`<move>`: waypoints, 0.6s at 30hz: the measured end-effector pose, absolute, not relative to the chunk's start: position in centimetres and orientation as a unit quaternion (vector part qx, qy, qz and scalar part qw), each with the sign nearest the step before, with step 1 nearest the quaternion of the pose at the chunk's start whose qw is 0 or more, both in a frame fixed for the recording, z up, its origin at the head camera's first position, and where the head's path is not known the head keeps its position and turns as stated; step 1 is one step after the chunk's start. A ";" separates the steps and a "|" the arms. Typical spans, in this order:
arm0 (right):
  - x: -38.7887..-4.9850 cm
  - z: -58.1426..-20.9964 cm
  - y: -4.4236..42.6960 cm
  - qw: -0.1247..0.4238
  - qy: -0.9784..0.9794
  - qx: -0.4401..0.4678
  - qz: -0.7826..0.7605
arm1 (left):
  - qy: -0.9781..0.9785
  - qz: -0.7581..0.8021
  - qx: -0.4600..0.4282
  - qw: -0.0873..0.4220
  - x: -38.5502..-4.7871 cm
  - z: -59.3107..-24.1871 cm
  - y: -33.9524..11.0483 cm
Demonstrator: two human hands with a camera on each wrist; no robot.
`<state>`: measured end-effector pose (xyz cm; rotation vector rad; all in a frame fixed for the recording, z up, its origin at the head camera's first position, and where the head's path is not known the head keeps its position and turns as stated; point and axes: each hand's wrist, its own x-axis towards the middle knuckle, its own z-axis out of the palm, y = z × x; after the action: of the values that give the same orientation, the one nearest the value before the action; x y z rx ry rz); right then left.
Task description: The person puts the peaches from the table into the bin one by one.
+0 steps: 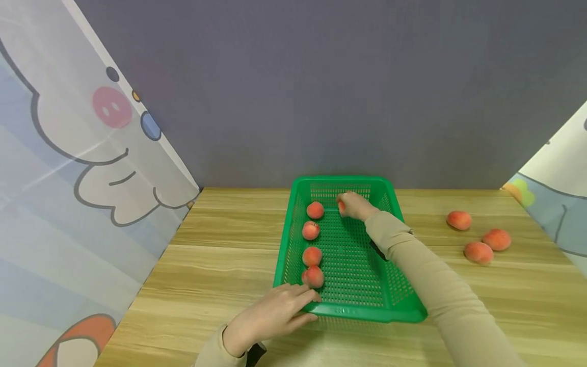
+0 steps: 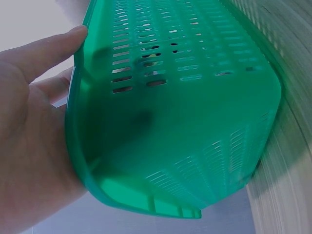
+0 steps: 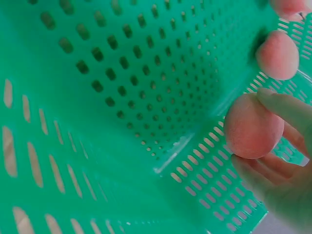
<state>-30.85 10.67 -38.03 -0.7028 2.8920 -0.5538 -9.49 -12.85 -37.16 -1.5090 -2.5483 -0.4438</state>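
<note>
A: Entry one, the fingers?
B: Right hand [image 1: 355, 205]: thumb and fingertips closed in on one held peach [image 3: 253, 126], spread only as far as the fruit's width.

A: Its bearing from the hand?
B: Right at the fingertips, to the hand's left in the head view. Judged the governing relation: it sits inside the basket's far end, to the right of the farthest fruit and apart from it. Contact with the floor: cannot tell.

A: Nearer hand, axis, pointing?
B: Right hand, by far. Near-round, a shade longer up and down in the right wrist view. Stem end not visible; pointing cannot be told.

A: Left hand [image 1: 278, 312]?
B: Gripping the near rim at its left corner, well apart from the held peach.

A: Container?
B: Green basket [image 1: 337, 310], slotted, long axis running away from the person.

A: Remaining stock?
B: Row of peaches [image 1: 311, 231] along the basket's left wall; nearest may be one or two. Three loose peaches [image 1: 479, 252], right of the basket, on the wooden tabletop [image 1: 202, 270].
</note>
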 end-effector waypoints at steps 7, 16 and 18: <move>-30.8 -39.0 10.8 0.041 0.952 -0.236 -0.188 | -0.847 -0.149 -0.505 0.077 -9.5 -37.2 -12.8; -30.8 -39.6 10.9 0.040 0.958 -0.228 -0.171 | -0.846 -0.149 -0.505 0.076 -9.5 -37.2 -12.8; -30.9 -39.7 10.9 0.035 0.958 -0.230 -0.166 | -0.847 -0.150 -0.505 0.075 -9.5 -37.2 -12.8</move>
<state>-30.90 10.85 -39.73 -0.7068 2.9448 -0.5096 -9.53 -12.83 -37.20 -1.5153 -2.5399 -0.4499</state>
